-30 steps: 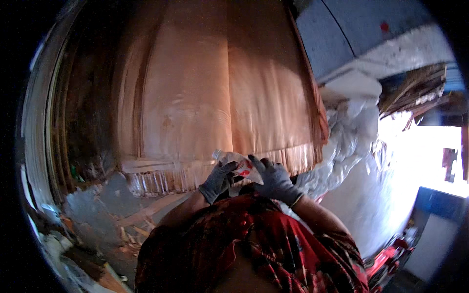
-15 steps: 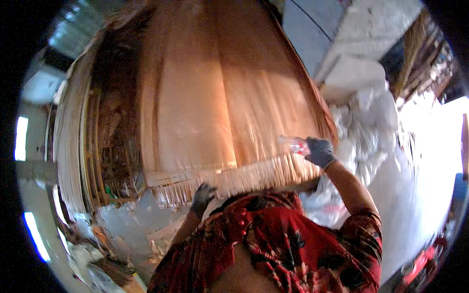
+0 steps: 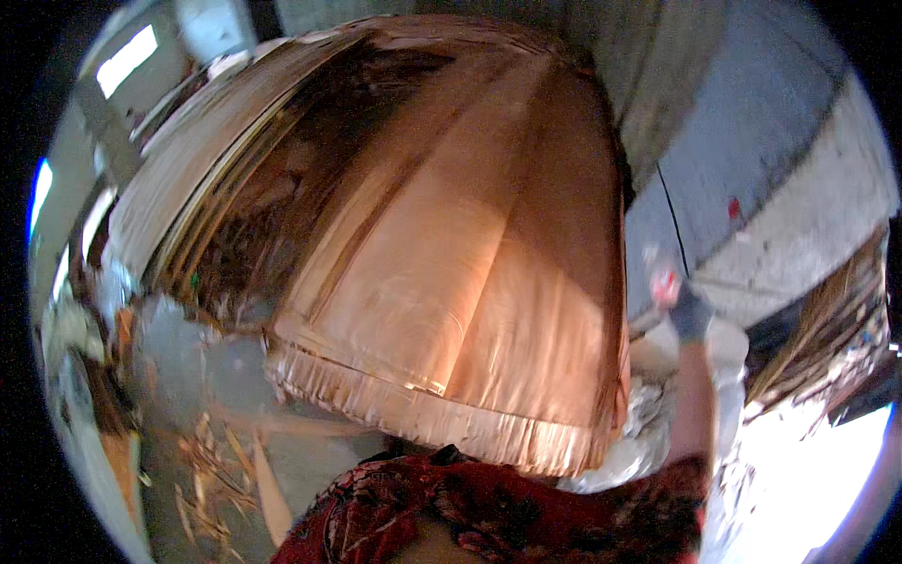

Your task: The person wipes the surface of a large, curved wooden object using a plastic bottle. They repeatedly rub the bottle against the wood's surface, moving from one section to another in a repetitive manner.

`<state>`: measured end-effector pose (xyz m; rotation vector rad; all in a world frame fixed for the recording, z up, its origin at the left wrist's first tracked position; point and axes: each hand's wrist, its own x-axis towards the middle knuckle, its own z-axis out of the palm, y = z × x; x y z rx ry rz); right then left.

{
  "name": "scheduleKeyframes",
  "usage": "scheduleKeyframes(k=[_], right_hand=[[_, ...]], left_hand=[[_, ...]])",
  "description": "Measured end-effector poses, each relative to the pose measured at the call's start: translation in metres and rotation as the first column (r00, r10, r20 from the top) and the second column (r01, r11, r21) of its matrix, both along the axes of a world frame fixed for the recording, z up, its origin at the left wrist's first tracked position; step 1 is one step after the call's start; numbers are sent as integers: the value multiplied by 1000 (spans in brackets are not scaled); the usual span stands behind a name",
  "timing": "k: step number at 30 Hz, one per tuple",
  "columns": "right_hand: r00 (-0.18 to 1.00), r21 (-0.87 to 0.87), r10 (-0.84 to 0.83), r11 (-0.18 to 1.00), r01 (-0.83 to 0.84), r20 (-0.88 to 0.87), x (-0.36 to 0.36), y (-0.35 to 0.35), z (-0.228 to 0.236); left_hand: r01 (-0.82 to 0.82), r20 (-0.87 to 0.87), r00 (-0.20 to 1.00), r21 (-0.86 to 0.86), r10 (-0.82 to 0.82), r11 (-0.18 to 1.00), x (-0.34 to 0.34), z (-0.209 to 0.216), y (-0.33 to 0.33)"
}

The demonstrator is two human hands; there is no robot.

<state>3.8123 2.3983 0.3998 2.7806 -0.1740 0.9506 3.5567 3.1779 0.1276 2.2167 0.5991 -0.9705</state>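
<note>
My right hand (image 3: 691,317), in a grey glove, is stretched out past the right side of a tall stack of thin wood veneer sheets (image 3: 451,282). Its fingers are closed round a clear plastic bottle (image 3: 665,284) with a red label; both are smeared by motion. The bottle is held up off the stack, over the grey floor beyond. My left hand does not show; the near edge of the stack and my red patterned top fill the place where that arm would be. The stack's frayed front edge lies close against my body.
A second pile of pale sheets (image 3: 188,179) stands at the left, with a dark gap of broken veneer (image 3: 272,188) between. Wood scraps (image 3: 211,470) litter the floor at lower left. Clear plastic wrapping (image 3: 644,423) and more stacked wood (image 3: 817,329) are on the right.
My right hand has carried the bottle from above the stack out to the right and away from me. My left hand has left the near edge and gone from sight. The view has turned.
</note>
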Motion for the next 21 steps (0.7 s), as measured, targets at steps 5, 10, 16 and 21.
scheduleKeyframes(k=[5,10,16,21], right_hand=[[772,255,155,967,8,-616,-93,131,-97],[716,218,175,975,-33,-675,-94,237,-97],[865,770,461,619,-154,-198,-4,290,-99],[506,205,500,823,-530,-703,-2,435,-106]], left_hand=[[-170,87,981,-74,176,983,-60,-42,27],[-443,97,886,-107,453,890,-129,-53,65],[-737,147,628,-201,764,645,-235,-85,125],[-895,137,299,-304,944,327,-276,-117,145]])
